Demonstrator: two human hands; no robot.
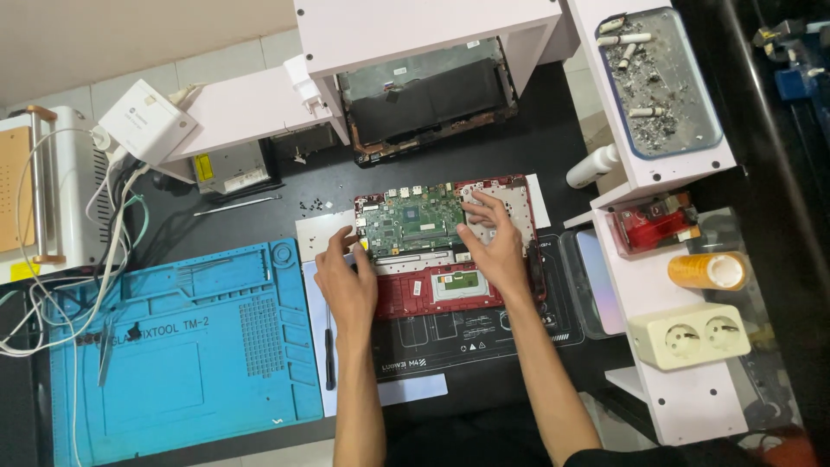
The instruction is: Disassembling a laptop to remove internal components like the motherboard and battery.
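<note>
Head cam: opened red laptop base [450, 259] mid black desk w/ green mainboard [411, 223] exposed, left hand [346, 281] fingers curled at mainboard's left edge, right hand [493, 242] spread flat on right side (pressing down), blue repair mat [181, 346] to left, screwdriver [329, 346] beside mat.

Opened red laptop base [450, 259] lay flat at centre of frame, bottom cover removed, inside facing up. Green motherboard [408, 223] sat in upper left part of base, level, partly under fingers. Grey perforated area occupied upper right part. Lower part showed red inner shell with silver touchpad plate [458, 284] in middle, near bottom edge.
</note>
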